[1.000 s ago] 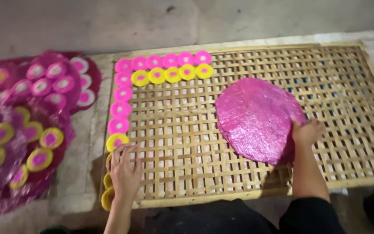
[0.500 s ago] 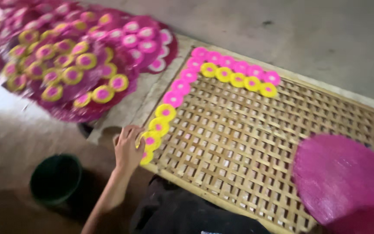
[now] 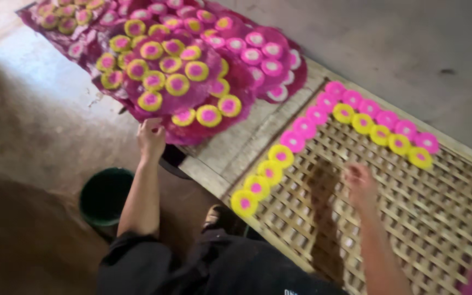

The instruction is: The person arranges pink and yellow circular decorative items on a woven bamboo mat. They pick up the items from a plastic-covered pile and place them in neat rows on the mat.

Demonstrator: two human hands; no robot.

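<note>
The left hand (image 3: 151,139) pinches the near edge of the round pink mat (image 3: 192,82) of yellow and pink discs, left of the woven bamboo rack (image 3: 411,218). The blurry right hand (image 3: 360,183) rests open on that rack.

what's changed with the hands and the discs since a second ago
The left hand left the lattice tray corner and reached out to the edge of the pink sheet loaded with discs. The right hand let go of the big pink round and now rests on the bare lattice. The disc rows on the tray stayed put.
</note>
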